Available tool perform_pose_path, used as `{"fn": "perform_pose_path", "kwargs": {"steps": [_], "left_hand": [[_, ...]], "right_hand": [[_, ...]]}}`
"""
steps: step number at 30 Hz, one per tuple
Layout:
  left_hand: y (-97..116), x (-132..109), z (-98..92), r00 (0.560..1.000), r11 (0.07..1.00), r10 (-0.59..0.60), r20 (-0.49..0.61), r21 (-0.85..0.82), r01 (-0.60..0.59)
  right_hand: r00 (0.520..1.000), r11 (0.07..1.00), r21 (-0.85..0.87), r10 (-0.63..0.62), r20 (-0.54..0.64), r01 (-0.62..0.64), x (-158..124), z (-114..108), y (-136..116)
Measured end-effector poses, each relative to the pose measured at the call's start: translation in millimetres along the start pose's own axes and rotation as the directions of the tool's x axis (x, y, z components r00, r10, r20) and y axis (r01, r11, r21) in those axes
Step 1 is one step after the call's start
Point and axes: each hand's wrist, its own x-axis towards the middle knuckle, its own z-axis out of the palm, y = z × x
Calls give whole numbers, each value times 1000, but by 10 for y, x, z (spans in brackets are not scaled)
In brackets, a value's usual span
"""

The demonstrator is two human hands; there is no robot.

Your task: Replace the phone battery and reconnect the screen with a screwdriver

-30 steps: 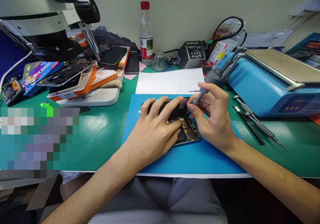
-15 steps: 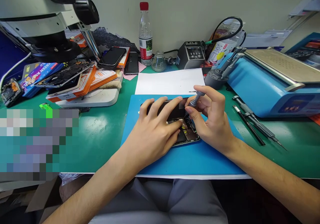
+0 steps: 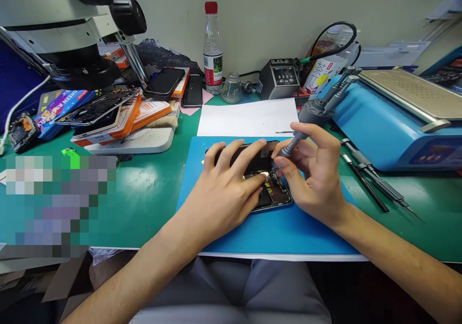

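An opened phone (image 3: 277, 192) lies on the blue mat (image 3: 231, 239), its inner parts bare. Behind the body, its dark screen (image 3: 258, 156) stands raised at the back edge. My left hand (image 3: 227, 187) holds the phone, some fingers spread over the screen and others down at the body's inside. Between the thumb and fingers of my right hand (image 3: 317, 174) is a grey screwdriver (image 3: 291, 146), tilted, its lower end at the phone's upper right part. My fingers hide the tip.
Right of the mat lie another screwdriver (image 3: 382, 182) and a black pen-like tool (image 3: 364, 182). A blue machine (image 3: 382, 141) with a metal plate and a grey tool holder (image 3: 314, 112) stand behind. White paper (image 3: 245, 117), a bottle (image 3: 212, 49) and a glass jar (image 3: 231, 89) are at the back; a microscope (image 3: 75, 40) overhangs phones at left.
The whole view has shifted slightly. My right hand has moved a little rightward with the screwdriver, which still points into the phone. The left hand keeps its hold.
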Motion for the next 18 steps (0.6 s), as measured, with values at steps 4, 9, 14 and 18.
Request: {"fn": "perform_pose_path", "kwargs": {"steps": [4,9,14,18], "left_hand": [[1,-3,4,1000,1000,-3,4,5,3],[5,-2,-2,1000,1000,-3,5,6,3],[-2,-3,-2,1000,1000,-3,1,8,3],[-1,-6,4,1000,1000,1,-2,7,-1]], "right_hand": [[989,989,10,-146,9,146,24,19,64],[980,980,20,-197,19,196,30,22,83],[984,984,26,-176,17,176,17,22,79],[979,979,24,-202,25,202,30,20,90]]}}
